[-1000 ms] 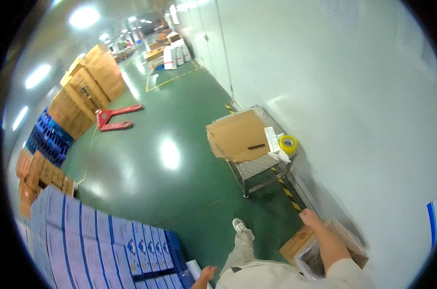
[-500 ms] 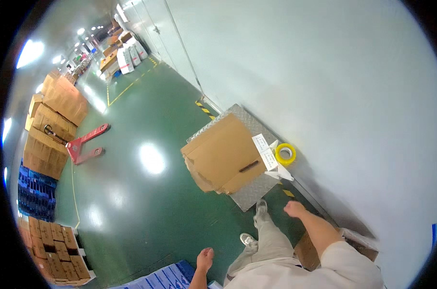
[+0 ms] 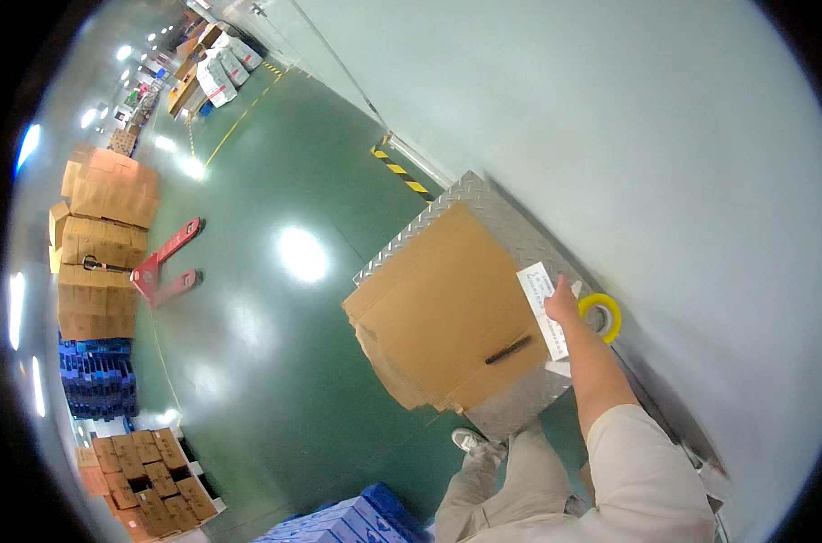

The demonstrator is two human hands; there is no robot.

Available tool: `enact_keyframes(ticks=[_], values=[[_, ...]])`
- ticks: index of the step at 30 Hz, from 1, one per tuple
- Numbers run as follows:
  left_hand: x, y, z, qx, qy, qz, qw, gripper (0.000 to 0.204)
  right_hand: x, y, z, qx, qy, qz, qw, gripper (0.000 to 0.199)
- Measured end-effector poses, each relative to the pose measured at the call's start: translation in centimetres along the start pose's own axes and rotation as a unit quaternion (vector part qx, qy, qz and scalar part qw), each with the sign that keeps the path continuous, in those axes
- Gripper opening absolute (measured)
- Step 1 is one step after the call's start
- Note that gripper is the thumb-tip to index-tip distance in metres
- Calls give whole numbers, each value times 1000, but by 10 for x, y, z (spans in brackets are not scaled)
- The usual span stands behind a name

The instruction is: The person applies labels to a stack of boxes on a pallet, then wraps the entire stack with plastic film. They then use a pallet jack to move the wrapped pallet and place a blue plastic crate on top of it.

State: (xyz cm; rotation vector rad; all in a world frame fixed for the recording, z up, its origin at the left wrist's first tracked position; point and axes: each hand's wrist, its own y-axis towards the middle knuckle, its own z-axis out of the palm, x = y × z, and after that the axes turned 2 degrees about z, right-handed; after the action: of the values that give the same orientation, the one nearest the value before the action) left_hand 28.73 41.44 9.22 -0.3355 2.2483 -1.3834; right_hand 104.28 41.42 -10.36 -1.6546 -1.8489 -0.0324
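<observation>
My right hand (image 3: 563, 302) reaches over the right edge of a flat brown cardboard sheet (image 3: 443, 308). Its fingers are bunched at the edge of a white printed paper label (image 3: 542, 310) and seem to pinch it; the fingertips are partly hidden. A roll of yellow-rimmed tape (image 3: 613, 319) lies just right of that hand, partly behind the wrist. On the cardboard, near the label's lower end, rests a dark, narrow bar-like object (image 3: 508, 350). Under the cardboard is a grey diamond-plate metal platform (image 3: 492, 204). My left hand is out of view.
A pale wall (image 3: 683, 181) rises along the platform's right side. Left across the green floor stands a red pallet jack (image 3: 148, 273), near stacked cartons (image 3: 108, 244) and blue stacks (image 3: 99, 380). Blue-and-white boxes (image 3: 339, 520) stand at the lower edge beside my legs.
My right hand has moved forward from beside my body to the white label. My left hand has left the view. The platform appears closer, and my legs are nearer its edge.
</observation>
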Motion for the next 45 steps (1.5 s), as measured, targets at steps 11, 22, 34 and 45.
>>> enact_keyframes(ticks=[11,22,34,45], values=[[-266,112,-56,37,249,236,939,32,144,-137,-60,133,-35,-283,949,13],[-598,166,-56,345,237,329,846,37,250,-320,-37,199,-55,-444,872,14],[-631,205,44,296,718,370,510,45,335,-341,-17,166,34,-536,827,18],[-646,241,-88,300,676,363,566,52,164,-264,52,211,28,-54,976,28]])
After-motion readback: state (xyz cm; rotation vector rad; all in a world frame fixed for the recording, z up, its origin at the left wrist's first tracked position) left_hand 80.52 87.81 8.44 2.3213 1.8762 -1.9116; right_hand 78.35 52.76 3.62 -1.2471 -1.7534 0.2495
